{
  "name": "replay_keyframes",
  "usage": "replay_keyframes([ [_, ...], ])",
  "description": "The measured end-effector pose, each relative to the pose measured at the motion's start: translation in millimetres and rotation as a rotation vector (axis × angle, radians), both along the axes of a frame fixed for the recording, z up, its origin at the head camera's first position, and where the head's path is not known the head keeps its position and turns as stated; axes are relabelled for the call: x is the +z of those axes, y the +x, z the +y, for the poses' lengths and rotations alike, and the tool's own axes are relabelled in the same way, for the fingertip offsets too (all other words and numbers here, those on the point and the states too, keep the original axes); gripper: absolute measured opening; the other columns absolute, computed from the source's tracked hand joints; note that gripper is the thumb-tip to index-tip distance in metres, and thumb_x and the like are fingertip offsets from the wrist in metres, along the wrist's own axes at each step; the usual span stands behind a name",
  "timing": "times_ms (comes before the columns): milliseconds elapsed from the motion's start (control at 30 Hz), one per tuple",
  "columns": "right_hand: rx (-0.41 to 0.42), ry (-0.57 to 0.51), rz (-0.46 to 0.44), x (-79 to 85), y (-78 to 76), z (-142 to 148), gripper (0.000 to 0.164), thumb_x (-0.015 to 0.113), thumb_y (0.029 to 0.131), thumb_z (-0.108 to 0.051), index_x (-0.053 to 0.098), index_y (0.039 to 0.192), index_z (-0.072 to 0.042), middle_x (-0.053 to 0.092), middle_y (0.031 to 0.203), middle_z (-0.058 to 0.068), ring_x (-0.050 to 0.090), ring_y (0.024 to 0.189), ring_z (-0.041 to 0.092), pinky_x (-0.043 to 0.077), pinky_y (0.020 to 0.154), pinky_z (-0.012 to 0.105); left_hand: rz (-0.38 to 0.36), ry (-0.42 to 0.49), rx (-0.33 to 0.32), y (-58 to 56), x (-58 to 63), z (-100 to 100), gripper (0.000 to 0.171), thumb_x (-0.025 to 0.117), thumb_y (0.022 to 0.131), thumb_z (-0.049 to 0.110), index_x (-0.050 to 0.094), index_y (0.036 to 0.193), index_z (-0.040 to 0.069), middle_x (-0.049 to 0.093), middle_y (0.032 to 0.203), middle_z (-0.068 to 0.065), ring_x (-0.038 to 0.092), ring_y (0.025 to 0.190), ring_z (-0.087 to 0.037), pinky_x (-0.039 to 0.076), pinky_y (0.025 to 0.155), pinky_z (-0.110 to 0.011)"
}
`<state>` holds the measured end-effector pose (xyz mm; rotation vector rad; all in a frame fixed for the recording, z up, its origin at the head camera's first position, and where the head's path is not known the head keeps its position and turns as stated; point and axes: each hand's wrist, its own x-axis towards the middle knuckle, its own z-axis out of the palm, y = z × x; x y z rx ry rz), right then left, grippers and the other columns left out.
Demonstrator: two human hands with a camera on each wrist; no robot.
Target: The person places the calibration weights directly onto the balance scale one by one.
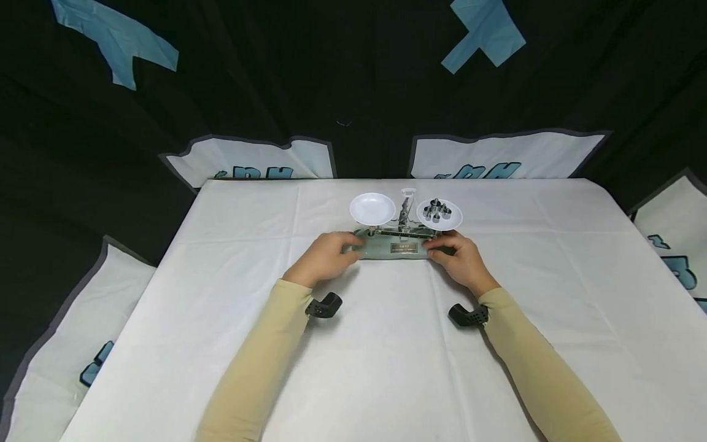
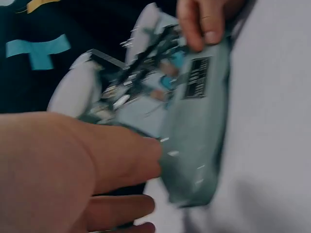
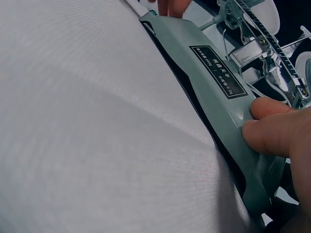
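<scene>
A green balance scale (image 1: 381,248) stands near the far side of the table, its dark label facing the person. The left white pan (image 1: 372,209) is bare. On the right pan (image 1: 458,217) stand several small metal weights (image 1: 436,210). At the left end of the base, my left hand (image 1: 328,256) holds it between thumb and fingers; this view is blurred in the left wrist camera. My right hand (image 1: 457,259) grips the right end, its thumb (image 3: 267,133) against the front of the base. The pointer column (image 1: 405,212) rises between the pans.
A white cloth covers the table (image 1: 375,368). Behind it hangs a black curtain (image 1: 287,73) with blue tape (image 1: 488,31) on it. Each wrist wears a black camera mount, one on the left (image 1: 324,306) and one on the right (image 1: 468,315).
</scene>
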<state>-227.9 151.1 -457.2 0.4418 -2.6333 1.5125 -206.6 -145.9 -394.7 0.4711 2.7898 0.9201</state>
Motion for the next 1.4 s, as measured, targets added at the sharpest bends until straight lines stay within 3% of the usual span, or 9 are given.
replay_keyframes([
  [167, -0.002, 0.003, -0.002, -0.5, -0.3, 0, 0.018, 0.069, 0.090, 0.001, 0.077, 0.107, 0.003, 0.065, 0.124, 0.025, 0.059, 0.123, 0.040, 0.044, 0.111, 0.051, -0.064, -0.047, 0.063, 5.5, 16.8, -18, 0.041, 0.057, 0.099, 0.020, 0.063, 0.137, 0.005, 0.062, 0.143, -0.015, 0.060, 0.125, -0.032, 0.049, 0.109, -0.048],
  [333, -0.005, -0.008, -0.004, -0.8, -0.7, -1, 0.019, 0.069, 0.089, 0.003, 0.077, 0.106, 0.004, 0.066, 0.124, 0.025, 0.059, 0.120, 0.039, 0.044, 0.109, 0.048, -0.107, -0.098, 0.108, 6.6, 22.8, -31, 0.040, 0.056, 0.099, 0.021, 0.065, 0.134, 0.005, 0.066, 0.135, -0.017, 0.060, 0.119, -0.031, 0.050, 0.104, -0.047],
  [533, -0.011, -0.012, -0.006, -1.1, -0.5, 0, 0.018, 0.070, 0.089, 0.002, 0.077, 0.105, 0.004, 0.066, 0.123, 0.025, 0.059, 0.119, 0.038, 0.044, 0.108, 0.047, -0.113, -0.147, 0.123, 4.3, 18.0, -37, 0.035, 0.058, 0.096, 0.021, 0.071, 0.123, 0.003, 0.071, 0.123, -0.016, 0.063, 0.108, -0.029, 0.053, 0.097, -0.044],
  [800, -0.018, -0.020, -0.003, -2.4, -1.2, 0, 0.017, 0.071, 0.087, 0.002, 0.077, 0.103, 0.004, 0.066, 0.122, 0.024, 0.059, 0.118, 0.037, 0.044, 0.108, 0.045, -0.135, -0.245, 0.157, 1.2, 9.8, -33, 0.027, 0.063, 0.090, 0.023, 0.077, 0.105, 0.007, 0.075, 0.105, -0.011, 0.061, 0.082, -0.022, 0.048, 0.069, -0.031],
  [1233, -0.019, -0.025, -0.018, -2.1, -1.5, -2, 0.016, 0.070, 0.088, 0.003, 0.077, 0.102, 0.004, 0.066, 0.124, 0.024, 0.059, 0.121, 0.037, 0.042, 0.111, 0.044, -0.122, -0.253, 0.157, 1.8, 7.0, -31, 0.024, 0.063, 0.087, 0.018, 0.079, 0.100, 0.006, 0.076, 0.103, -0.010, 0.060, 0.078, -0.021, 0.044, 0.064, -0.028],
  [1400, -0.020, -0.020, -0.011, -1.1, -0.9, -2, 0.016, 0.070, 0.088, 0.002, 0.077, 0.102, 0.004, 0.066, 0.123, 0.024, 0.059, 0.120, 0.036, 0.042, 0.110, 0.043, -0.089, -0.268, 0.152, 2.3, 3.9, -26, 0.020, 0.063, 0.082, 0.017, 0.080, 0.090, 0.010, 0.076, 0.092, -0.006, 0.059, 0.075, -0.020, 0.043, 0.062, -0.028],
])
